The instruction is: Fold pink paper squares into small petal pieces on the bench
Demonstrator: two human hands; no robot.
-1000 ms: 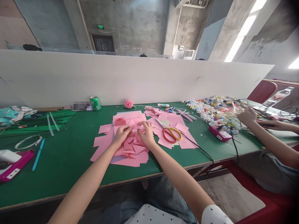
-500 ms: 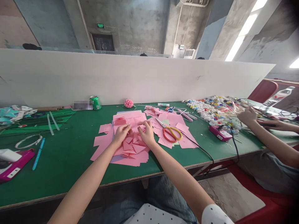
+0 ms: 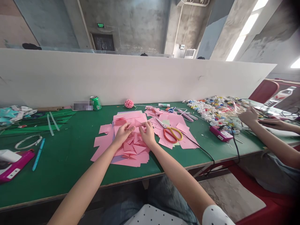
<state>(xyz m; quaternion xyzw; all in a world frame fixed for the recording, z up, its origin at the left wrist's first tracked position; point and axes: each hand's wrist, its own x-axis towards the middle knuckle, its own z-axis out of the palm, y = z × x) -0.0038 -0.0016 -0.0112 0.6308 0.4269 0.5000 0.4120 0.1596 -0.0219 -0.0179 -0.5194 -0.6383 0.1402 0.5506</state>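
Note:
My left hand point(image 3: 123, 135) and my right hand point(image 3: 147, 133) are close together over a heap of pink paper. Fingers and thumbs of both pinch a piece of pink paper point(image 3: 135, 125) between them, which blends into the paper behind it. Folded pink pieces point(image 3: 131, 147) lie in a loose pile just below my hands, on top of larger pink sheets point(image 3: 102, 152). A stack of narrow folded strips point(image 3: 120, 120) rests behind my left hand. To the right of my right hand, scissors point(image 3: 172, 134) with red and yellow handles lie partly spread on more pink paper.
At the back stand a pink paper flower ball point(image 3: 128, 103) and a green can point(image 3: 95, 103), before a white partition point(image 3: 140, 79). Bottle caps point(image 3: 211, 107) are heaped on the right, by a purple device point(image 3: 221, 133) and a co-worker's hands point(image 3: 248, 118). A blue pen point(image 3: 38, 154) lies left.
My left thumb and fingers have shifted from a close pinch to a wider grip on the paper. My right fingers have curled in onto the same piece.

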